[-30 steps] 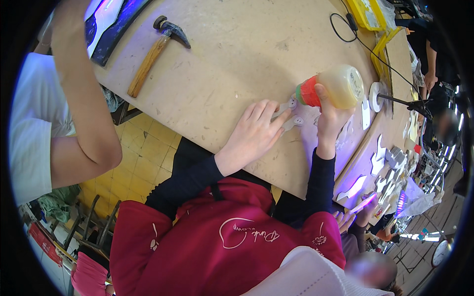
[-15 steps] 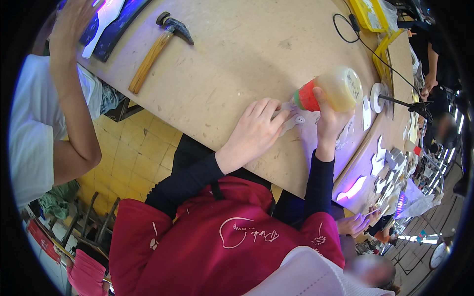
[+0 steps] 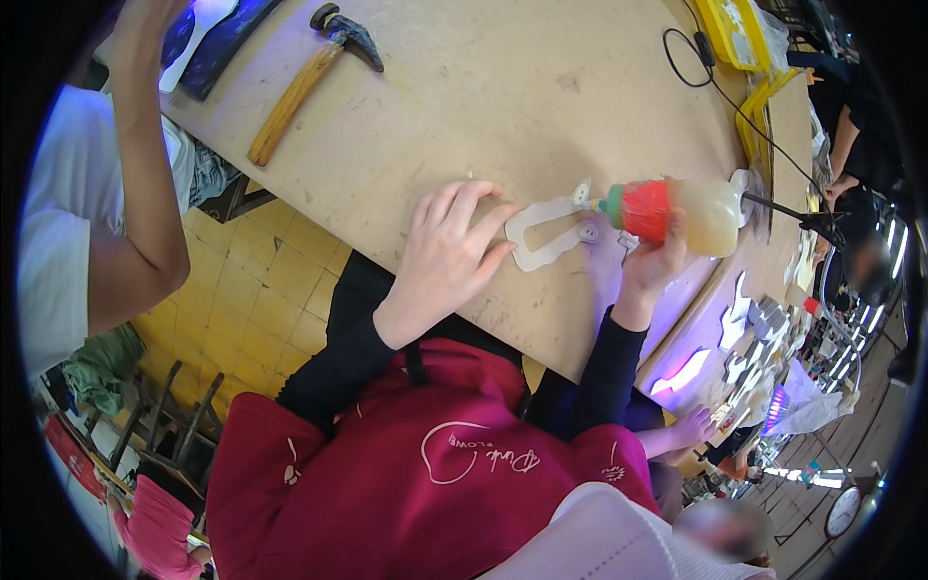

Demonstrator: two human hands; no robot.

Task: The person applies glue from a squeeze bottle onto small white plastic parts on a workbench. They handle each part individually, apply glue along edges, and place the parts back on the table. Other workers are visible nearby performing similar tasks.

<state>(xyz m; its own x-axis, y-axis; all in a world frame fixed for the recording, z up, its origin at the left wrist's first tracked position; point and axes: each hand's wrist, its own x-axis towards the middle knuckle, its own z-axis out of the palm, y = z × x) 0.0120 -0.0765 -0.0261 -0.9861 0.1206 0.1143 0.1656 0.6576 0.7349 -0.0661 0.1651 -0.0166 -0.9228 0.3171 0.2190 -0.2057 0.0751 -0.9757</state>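
My right hand [image 3: 653,263] is wrapped round a squeeze bottle [image 3: 713,217] of pale yellowish liquid, with a red band and a green tip. The bottle lies nearly on its side in the air, its tip pointing left at the end of one arm of a white U-shaped piece [image 3: 527,253]. That flat piece lies on the table and has a small round detail near the end of each arm. My left hand [image 3: 450,246] is at its closed end, fingers apart, with thumb and forefinger at the edge.
A claw hammer [image 3: 295,104] lies at the far left, near a co-worker's arm [image 3: 145,184]. Yellow trays [image 3: 732,39] and a black cable [image 3: 735,104] are at the back right. White cut pieces [image 3: 737,314] lie on the right-hand table, near another person's hand [image 3: 691,428].
My left hand has shifted left, exposing the U-shaped piece. My right hand has moved slightly right and tipped the bottle closer to level.
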